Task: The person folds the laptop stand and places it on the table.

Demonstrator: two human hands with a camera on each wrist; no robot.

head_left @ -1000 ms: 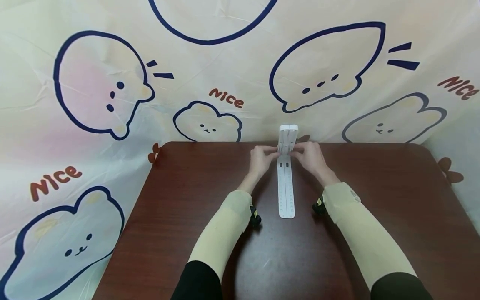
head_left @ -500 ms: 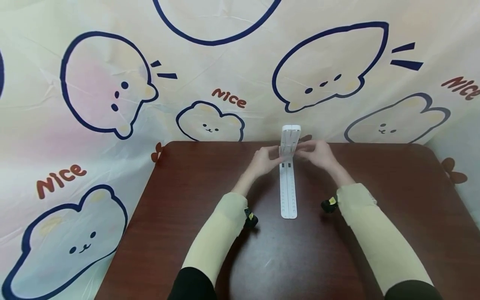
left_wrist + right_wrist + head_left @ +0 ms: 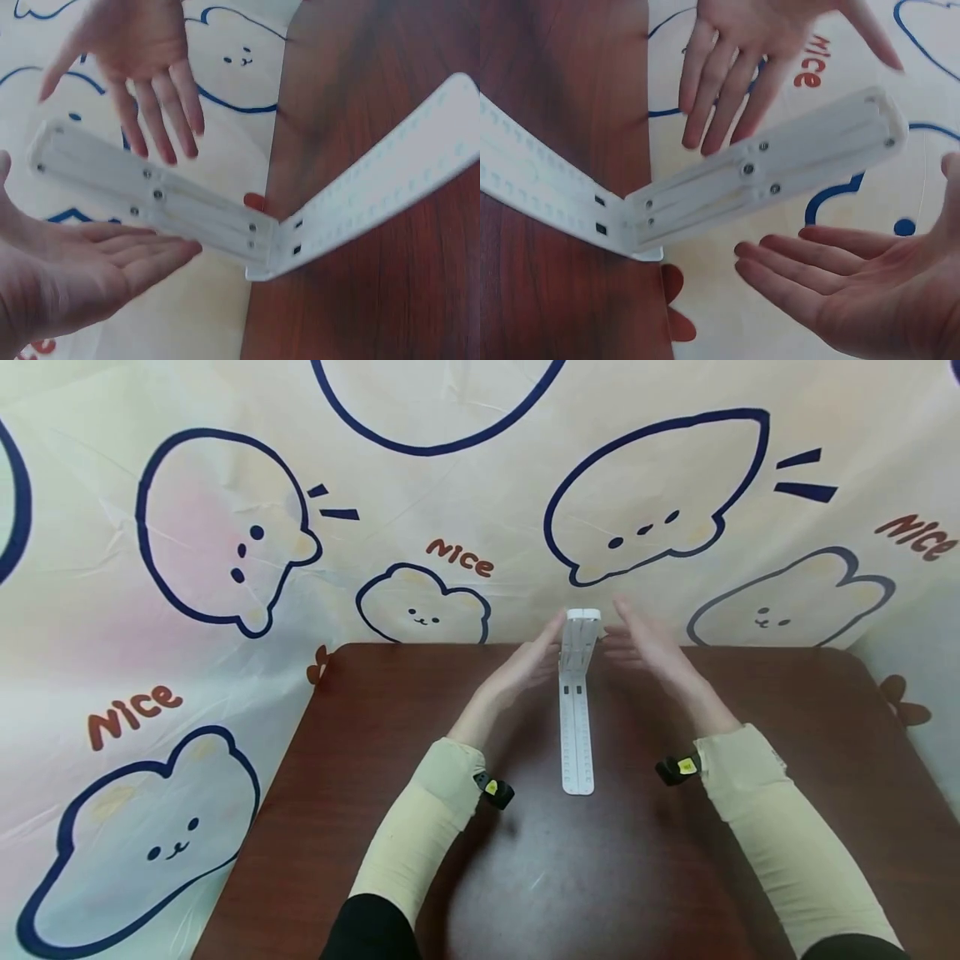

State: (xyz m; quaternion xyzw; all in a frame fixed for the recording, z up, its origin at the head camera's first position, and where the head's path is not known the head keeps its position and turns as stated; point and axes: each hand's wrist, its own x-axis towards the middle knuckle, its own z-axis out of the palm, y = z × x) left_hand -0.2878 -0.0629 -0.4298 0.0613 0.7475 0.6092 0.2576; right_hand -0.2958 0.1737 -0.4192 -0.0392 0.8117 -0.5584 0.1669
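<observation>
A white hinged plastic stand [image 3: 577, 735] lies lengthwise on the table. Its long base is flat with small raised bumps and two dark slots, while the shorter panel [image 3: 150, 180] rises from the far end, showing several screws. To the left of that panel is my left hand [image 3: 521, 668], fingers straight; whether its fingertips touch the panel I cannot tell. On the other side my right hand [image 3: 652, 647] is held apart from the panel [image 3: 765, 165], its fingers extended and thumb spread. Neither hand grips anything.
The stand's hinge sits near the far edge of the brown wooden table [image 3: 315, 827]. Behind the table hangs a pale cloth [image 3: 510, 485] printed with cartoon outlines. A small black device [image 3: 495, 790] is strapped at the left wrist, another black device [image 3: 677, 769] at the right.
Both hands have let go of the stand near its hinge. Their fingers have straightened and moved up and outward beside the raised panel, which stays standing.
</observation>
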